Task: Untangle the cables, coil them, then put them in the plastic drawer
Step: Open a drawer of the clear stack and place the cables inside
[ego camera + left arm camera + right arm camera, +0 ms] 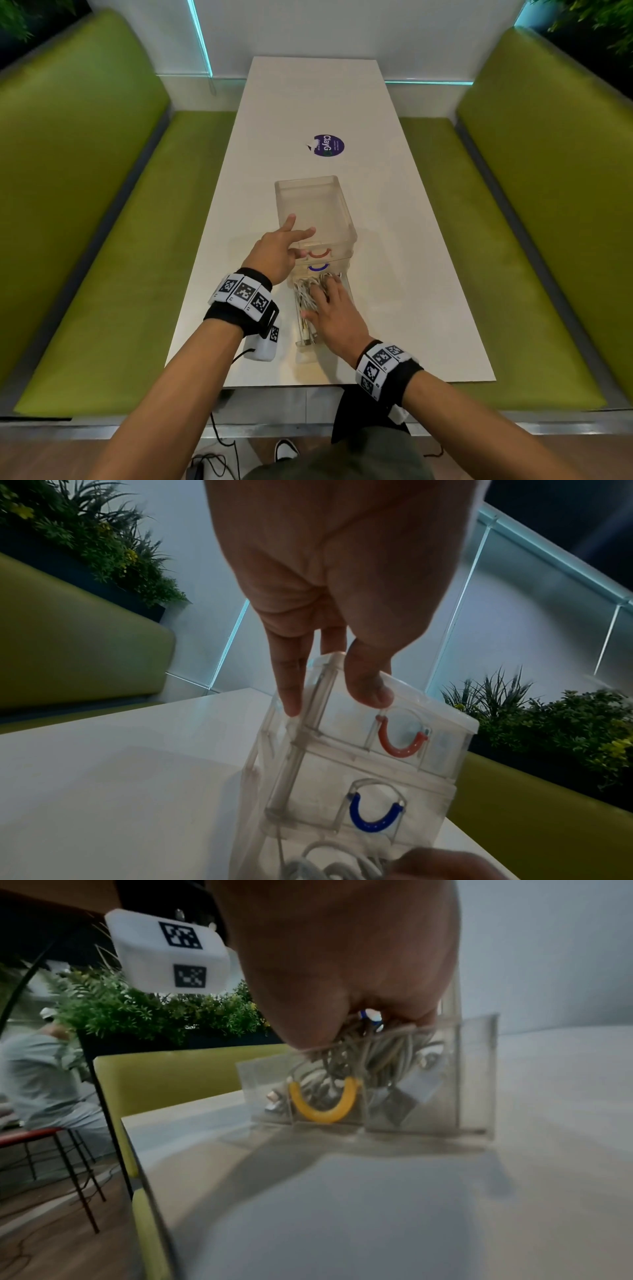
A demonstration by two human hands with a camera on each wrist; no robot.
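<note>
Nearly home by the look of it: the cables (310,291) are lying as one pale bundle inside the pulled-out bottom drawer (306,344), right beneath the right hand (334,317). That hand is spread flat, fingers fairly straight, pressing down on the bundle; from the right wrist view the fingertips seem to dig in among the strands, so whether it is pushing or partly gripping I cannot say for sure. How many separate cables are in there is beyond telling, they overlap too much, and how neatly they are coiled is just as unclear.

The left hand (279,251) is up against the near left corner of the drawer unit (317,209), fingers mostly extended and touching its clear top and side wall, thumb resting near the upper front edge, steadying it rather than clutching it.

Count time: one drawer unit, three drawers, told apart by three curved handles, a red handle (401,742) just below the left thumb, a blue handle (375,815) under that, and a yellow handle (323,1102) on the open drawer's front, nearest the right wrist. Two hands, both busy.

What looks left: lift the right hand clear and slide that drawer shut, with stray loops likely to snag.
</note>
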